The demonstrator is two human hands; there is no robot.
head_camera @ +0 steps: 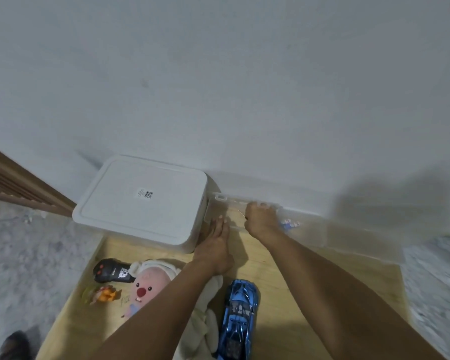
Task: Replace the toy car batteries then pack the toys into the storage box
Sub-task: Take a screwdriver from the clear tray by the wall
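While left hand (215, 245) lies flat, right grip (260, 219) clutches clear case (348, 237); box label (145, 194) unreadable.

A white label with a QR code (148, 194) sits mid-frame on the storage box lid (140, 198); its print is too small to read.

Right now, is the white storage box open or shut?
Shut. The white lid lies flat and flush over the storage box, its QR label facing up. All the toys visible, including the blue toy car, lie outside on the wooden board.
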